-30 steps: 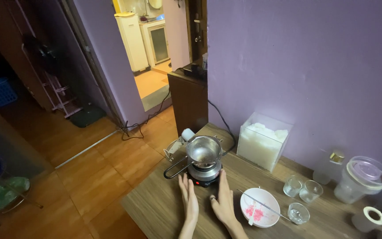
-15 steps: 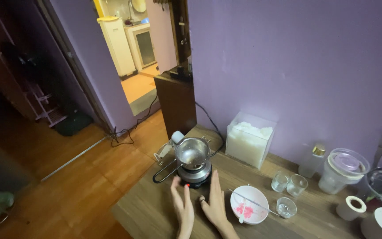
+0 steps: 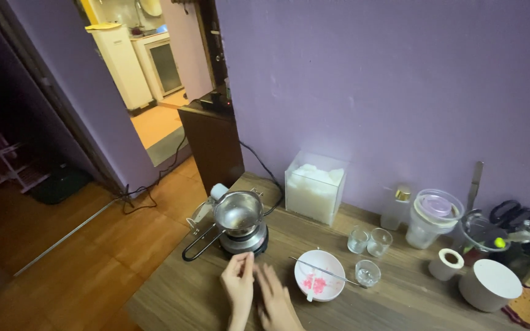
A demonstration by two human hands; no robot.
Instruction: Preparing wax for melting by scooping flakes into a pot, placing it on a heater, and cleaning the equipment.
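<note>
My left hand (image 3: 238,285) and my right hand (image 3: 275,300) lie side by side on the wooden table (image 3: 394,303), just in front of a small electric hotplate (image 3: 244,242). Both hold nothing; the fingers look loosely apart and blurred. A metal pot (image 3: 237,211) with a long black handle stands on the hotplate. To the right of my right hand sits a white bowl (image 3: 319,283) with pink bits and a thin metal stick across it.
Three small glasses (image 3: 367,271) stand near the bowl. A clear box of white flakes (image 3: 313,186) is against the purple wall. Lidded plastic jar (image 3: 433,217), tape roll (image 3: 446,263), white pot (image 3: 489,284) and scissors (image 3: 513,214) are at right. The table's left edge drops to floor.
The view has swung right, showing more of the table's right end. My hands have drawn back from the hotplate and closer together.
</note>
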